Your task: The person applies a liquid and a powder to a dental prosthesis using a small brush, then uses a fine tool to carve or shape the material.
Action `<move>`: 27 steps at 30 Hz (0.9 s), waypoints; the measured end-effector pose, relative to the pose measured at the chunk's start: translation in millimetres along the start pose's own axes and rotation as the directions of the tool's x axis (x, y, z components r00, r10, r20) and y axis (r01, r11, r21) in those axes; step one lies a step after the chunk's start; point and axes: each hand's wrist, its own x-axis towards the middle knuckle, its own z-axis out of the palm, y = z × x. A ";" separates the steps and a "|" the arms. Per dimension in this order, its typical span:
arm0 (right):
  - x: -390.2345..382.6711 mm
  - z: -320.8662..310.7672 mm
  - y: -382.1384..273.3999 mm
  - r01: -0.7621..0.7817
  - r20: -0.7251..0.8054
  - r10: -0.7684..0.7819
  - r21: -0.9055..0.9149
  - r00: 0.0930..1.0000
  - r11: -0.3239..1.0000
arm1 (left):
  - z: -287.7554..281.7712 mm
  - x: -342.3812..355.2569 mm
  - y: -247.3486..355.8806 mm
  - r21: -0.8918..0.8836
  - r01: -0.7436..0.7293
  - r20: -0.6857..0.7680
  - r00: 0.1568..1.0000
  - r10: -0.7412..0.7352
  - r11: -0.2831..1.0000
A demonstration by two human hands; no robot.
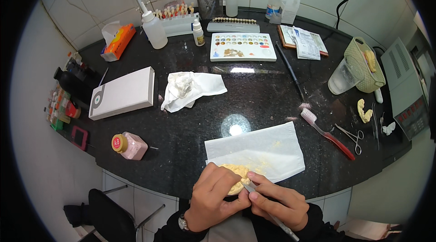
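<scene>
Between left hand (212, 198) and right hand (282, 200), yellow cast (238, 169), lumpy, partly covered

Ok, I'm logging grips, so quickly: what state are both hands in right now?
Left hand: closed, holding the yellow cast.
Right hand: closed, holding a slim metal tool, its tip at the cast.

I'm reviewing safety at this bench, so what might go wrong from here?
The metal-bladed tool in the right hand might slip and nick the left hand, whose fingers are close to its tip. The yellow dental model could drop if the grip loosens, as it is held near the front edge of the black counter. Yellow crumbs on the white sheet could scatter if it is nudged.
</scene>
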 end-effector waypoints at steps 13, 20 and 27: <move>-2.6 0.5 4.6 -0.053 -0.045 0.055 0.049 0.997 0.997 | -4.1 1.5 -1.9 -0.080 0.051 0.056 0.997 -0.046 0.995; -0.5 -1.5 2.1 -0.049 -0.043 0.051 0.035 0.998 0.998 | -2.6 3.4 -2.3 -0.104 0.054 0.049 0.998 -0.049 0.993; -0.7 4.2 2.4 -0.035 -0.080 0.031 -0.044 0.996 0.998 | -1.3 3.2 -1.4 -0.058 0.059 0.047 0.997 -0.057 0.997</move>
